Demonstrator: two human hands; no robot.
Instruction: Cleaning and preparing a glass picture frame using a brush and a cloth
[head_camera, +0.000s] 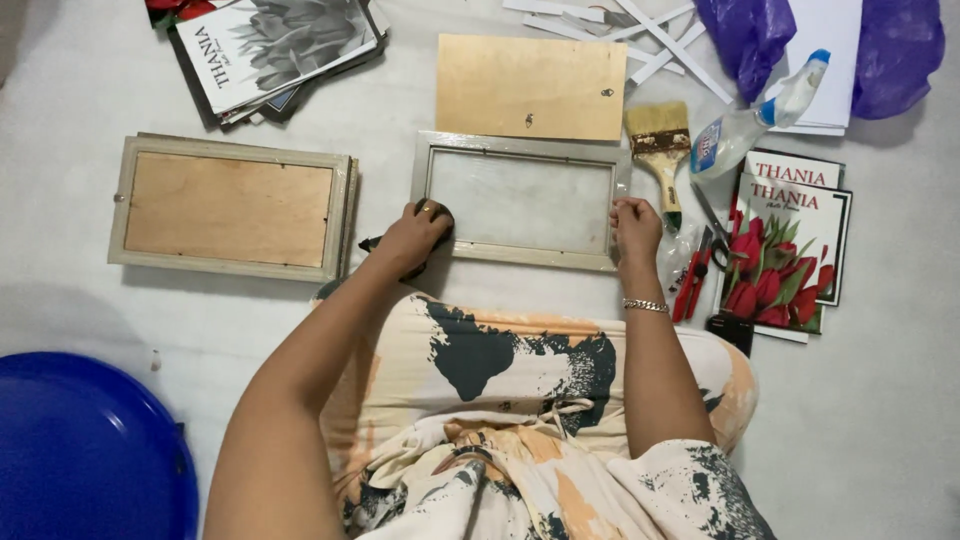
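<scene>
Head view: left hand (415, 232) presses a dark cloth (400, 250) on the empty frame's (520, 195) near-left corner, right hand (633, 225) pinches the right edge. Backing board (530, 87) is off (lying just beyond), so I'd say wiping's midway, reassembly left.

board (531, 86) behind frame (521, 199), brush (660, 150) right, stacked frames (230, 207) left

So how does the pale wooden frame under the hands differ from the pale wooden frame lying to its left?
The pale wooden frame under the hands is open, showing clear glass; the pale wooden frame to its left has its brown plywood backing fitted. Both hands, left and right, touch the first; the second lies untouched. Both are rectangular, lying flat.
</scene>
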